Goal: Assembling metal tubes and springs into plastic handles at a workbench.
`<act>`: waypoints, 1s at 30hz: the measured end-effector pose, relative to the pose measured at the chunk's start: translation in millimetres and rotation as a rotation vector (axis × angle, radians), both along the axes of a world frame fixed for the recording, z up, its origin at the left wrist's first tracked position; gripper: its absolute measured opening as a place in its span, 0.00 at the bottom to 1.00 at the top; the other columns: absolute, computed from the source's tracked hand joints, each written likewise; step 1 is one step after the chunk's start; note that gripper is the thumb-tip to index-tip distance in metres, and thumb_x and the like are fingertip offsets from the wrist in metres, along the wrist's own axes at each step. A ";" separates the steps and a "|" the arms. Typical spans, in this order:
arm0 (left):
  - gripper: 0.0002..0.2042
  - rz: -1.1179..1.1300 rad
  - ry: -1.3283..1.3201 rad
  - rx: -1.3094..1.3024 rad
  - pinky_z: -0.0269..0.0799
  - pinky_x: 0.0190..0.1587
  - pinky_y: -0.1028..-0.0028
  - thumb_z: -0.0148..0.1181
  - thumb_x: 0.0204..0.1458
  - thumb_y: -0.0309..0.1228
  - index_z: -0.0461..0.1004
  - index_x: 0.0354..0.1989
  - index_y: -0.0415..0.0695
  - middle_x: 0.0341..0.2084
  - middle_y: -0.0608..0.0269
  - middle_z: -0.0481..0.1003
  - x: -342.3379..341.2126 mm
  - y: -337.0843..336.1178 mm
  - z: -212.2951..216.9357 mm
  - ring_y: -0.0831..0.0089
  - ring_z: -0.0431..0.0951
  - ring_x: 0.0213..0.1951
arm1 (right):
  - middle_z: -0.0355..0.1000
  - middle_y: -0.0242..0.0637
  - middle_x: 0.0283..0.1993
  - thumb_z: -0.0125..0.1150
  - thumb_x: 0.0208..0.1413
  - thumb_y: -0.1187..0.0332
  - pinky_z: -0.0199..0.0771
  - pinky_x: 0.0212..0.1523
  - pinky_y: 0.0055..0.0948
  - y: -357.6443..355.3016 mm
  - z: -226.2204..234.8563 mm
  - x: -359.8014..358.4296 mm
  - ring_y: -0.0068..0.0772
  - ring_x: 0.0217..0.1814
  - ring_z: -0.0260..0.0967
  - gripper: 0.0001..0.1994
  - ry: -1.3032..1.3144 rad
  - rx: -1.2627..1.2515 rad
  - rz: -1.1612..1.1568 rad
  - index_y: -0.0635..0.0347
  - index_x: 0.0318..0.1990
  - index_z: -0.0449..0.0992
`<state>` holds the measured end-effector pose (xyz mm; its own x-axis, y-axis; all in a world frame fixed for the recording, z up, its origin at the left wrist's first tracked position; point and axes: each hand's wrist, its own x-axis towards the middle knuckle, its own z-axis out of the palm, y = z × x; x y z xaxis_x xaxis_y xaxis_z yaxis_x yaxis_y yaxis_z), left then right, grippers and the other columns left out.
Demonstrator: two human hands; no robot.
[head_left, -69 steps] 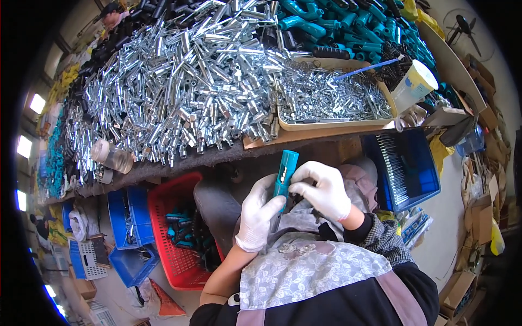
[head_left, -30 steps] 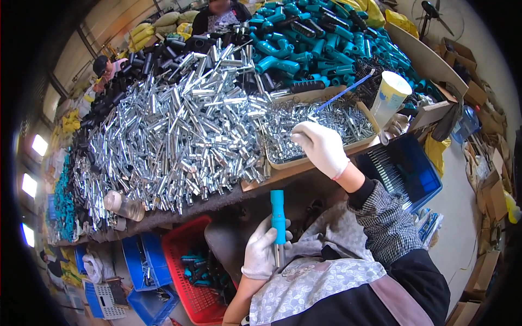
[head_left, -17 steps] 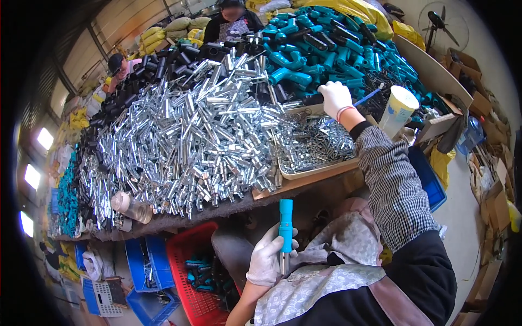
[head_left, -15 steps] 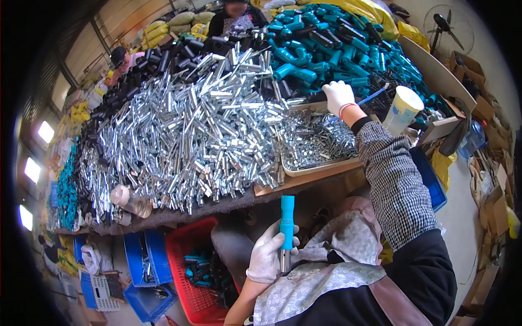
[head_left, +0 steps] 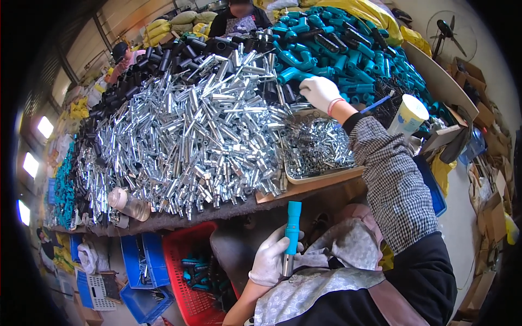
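Observation:
My left hand [head_left: 270, 259], in a white glove, is wrapped round a teal plastic tool handle [head_left: 293, 221] held nearly upright above my lap. A short silver metal tube [head_left: 288, 265] sticks out of its lower end. Across the table, my right hand [head_left: 321, 93], also gloved, reaches over the far side of a shallow tray [head_left: 326, 177] full of small metal parts. Its fingers are bent together beside dark tubes and the heap of teal handles [head_left: 348, 54]; whatever lies in them is hidden.
A big heap of silver metal rods and tubes [head_left: 190, 130] covers the table. A white cup [head_left: 409, 115] stands right of my right forearm, and a clear jar [head_left: 128, 204] lies at the front edge. Below are a red basket [head_left: 175, 255] and blue bins [head_left: 130, 261]. Two people sit beyond.
My right hand has shifted left and slightly nearer, toward the dark tubes behind the tray. My left hand still grips the teal tool handle, now tilted a little to the right.

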<state>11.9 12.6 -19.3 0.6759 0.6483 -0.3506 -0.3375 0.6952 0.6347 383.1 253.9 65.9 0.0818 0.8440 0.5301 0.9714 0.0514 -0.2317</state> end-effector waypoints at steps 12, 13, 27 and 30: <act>0.31 -0.012 0.088 0.098 0.78 0.44 0.71 0.53 0.62 0.37 0.57 0.68 0.30 0.51 0.49 0.74 -5.0 5.1 1.6 0.69 0.78 0.43 | 0.76 0.50 0.54 0.72 0.45 0.53 0.73 0.59 0.38 50.2 -10.4 -30.8 0.48 0.58 0.74 0.31 0.179 -0.221 -0.145 0.59 0.56 0.75; 0.30 -0.016 0.086 0.101 0.78 0.44 0.71 0.53 0.62 0.36 0.57 0.68 0.30 0.51 0.49 0.74 -4.3 5.3 1.4 0.68 0.78 0.43 | 0.77 0.49 0.54 0.72 0.44 0.54 0.73 0.58 0.38 49.6 -10.9 -30.5 0.48 0.57 0.74 0.30 0.167 -0.234 -0.131 0.58 0.56 0.76; 0.32 0.069 -0.008 0.085 0.81 0.40 0.69 0.58 0.59 0.34 0.56 0.68 0.31 0.50 0.48 0.72 -13.3 -14.5 12.0 0.67 0.79 0.41 | 0.75 0.32 0.44 0.61 0.54 0.72 0.74 0.43 0.23 -142.5 34.4 -82.0 0.21 0.41 0.72 0.21 1.180 -0.083 0.516 0.66 0.57 0.72; 0.35 0.003 0.035 0.163 0.80 0.40 0.70 0.60 0.58 0.36 0.54 0.69 0.30 0.50 0.49 0.72 -4.1 -12.7 18.7 0.68 0.79 0.40 | 0.72 0.35 0.51 0.62 0.52 0.74 0.74 0.50 0.27 -229.2 9.6 -93.5 0.25 0.51 0.70 0.23 1.335 -0.215 0.509 0.65 0.58 0.71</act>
